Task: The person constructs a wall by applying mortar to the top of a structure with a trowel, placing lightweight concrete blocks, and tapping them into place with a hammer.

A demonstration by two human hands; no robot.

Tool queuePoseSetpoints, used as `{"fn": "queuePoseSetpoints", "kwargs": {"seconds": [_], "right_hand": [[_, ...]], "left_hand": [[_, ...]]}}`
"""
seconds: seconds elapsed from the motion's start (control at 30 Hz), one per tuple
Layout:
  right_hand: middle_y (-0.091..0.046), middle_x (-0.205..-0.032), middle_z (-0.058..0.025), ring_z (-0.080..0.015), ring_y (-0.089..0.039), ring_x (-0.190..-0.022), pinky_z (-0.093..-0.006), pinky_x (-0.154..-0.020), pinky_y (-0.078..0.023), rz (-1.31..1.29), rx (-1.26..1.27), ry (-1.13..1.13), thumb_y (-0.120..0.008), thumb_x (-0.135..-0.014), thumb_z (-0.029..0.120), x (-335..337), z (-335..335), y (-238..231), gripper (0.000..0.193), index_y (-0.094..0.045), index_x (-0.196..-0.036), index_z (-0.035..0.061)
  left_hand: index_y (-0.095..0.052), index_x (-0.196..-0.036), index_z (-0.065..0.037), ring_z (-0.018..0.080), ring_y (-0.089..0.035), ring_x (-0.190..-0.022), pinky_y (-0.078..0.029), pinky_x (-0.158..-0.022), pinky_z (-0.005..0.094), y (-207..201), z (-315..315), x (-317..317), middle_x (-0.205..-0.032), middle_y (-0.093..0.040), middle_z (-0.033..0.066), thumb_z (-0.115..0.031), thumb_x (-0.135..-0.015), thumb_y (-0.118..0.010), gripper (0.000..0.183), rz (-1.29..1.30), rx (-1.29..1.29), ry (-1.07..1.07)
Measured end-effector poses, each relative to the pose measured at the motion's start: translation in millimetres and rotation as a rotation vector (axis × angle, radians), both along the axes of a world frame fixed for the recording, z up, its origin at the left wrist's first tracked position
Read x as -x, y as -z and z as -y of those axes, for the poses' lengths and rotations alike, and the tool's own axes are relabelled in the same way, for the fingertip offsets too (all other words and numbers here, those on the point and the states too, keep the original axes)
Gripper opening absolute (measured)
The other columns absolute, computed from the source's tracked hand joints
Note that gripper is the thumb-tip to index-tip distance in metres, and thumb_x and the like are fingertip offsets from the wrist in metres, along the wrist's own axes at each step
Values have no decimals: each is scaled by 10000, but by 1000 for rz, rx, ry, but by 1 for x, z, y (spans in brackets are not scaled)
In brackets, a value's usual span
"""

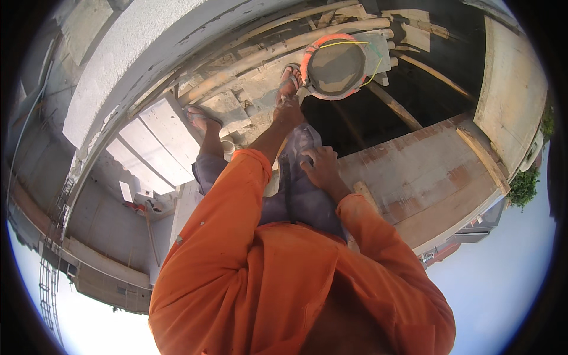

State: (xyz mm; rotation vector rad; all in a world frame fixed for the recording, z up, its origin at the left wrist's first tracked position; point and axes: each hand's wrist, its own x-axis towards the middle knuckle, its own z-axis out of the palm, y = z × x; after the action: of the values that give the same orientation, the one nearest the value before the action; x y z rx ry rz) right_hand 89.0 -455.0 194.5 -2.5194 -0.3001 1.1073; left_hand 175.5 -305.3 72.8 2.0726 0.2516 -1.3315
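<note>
My left hand [287, 111] reaches down in front of my right shin, close to my sandalled foot [290, 76]. Its fingers blend with the leg behind them, so whether it grips anything does not show. On the thigh of my dark trousers rests my right hand [320, 164], fingers bent and spread, holding nothing. Just beyond the foot stands a round pan with an orange rim [306, 61]. Grey wet mortar [338, 68] fills it. A thin yellow-green cord [349, 42] crosses its far edge. My left foot [203, 116] is planted on boards further left.
A dark opening [349, 127] drops away beside the pan, crossed by wooden poles [393, 106]. Bamboo poles [284, 47] line the scaffold's far side along a curved pale wall [124, 65]. White slabs [157, 142] lie left; a wide board surface [420, 171] spans the right.
</note>
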Motion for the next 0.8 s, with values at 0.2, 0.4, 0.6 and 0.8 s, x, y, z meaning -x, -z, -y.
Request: {"fn": "queuePoseSetpoints", "kwargs": {"seconds": [0.2, 0.4, 0.6, 0.8], "right_hand": [[-549, -1140, -110, -316, -471, -1097, -505, -907, -349, -140, 138, -294, -592, -800, 359, -10, -49, -9, 349, -643, -1077, 154], [-488, -1282, -154, -353, -425, -1219, -573, -958, -359, -230, 336, -611, -560, -855, 391, 7, -116, -20, 425, -600, -1186, 127], [-496, -1277, -183, -394, -458, -1183, -531, -990, -373, -146, 200, -815, -567, -843, 366, 2, -231, -19, 437, -589, -1192, 104], [-567, -1190, -245, -441, -533, -1069, -473, -932, -428, -86, -157, -1015, -580, -824, 255, -8, -400, 35, 349, -615, -1093, 36]], "left_hand": [[-560, -1173, -48, 414, -580, -1056, -482, -885, 473, 1, -109, 134, -1058, -596, 254, -301, -763, -643, 488, 335, -106, -507], [-605, -1141, -31, 393, -609, -1016, -485, -897, 460, -40, -260, 271, -1080, -615, 244, -287, -797, -574, 430, 144, -351, -958], [-637, -1082, 24, 403, -611, -1039, -491, -902, 446, -74, -331, 421, -1106, -623, 283, -338, -825, -581, 447, -75, -436, -1432], [-641, -1081, 39, 423, -583, -1084, -454, -944, 462, -43, -303, 527, -1100, -613, 308, -396, -845, -554, 502, -307, -488, -1738]]}}
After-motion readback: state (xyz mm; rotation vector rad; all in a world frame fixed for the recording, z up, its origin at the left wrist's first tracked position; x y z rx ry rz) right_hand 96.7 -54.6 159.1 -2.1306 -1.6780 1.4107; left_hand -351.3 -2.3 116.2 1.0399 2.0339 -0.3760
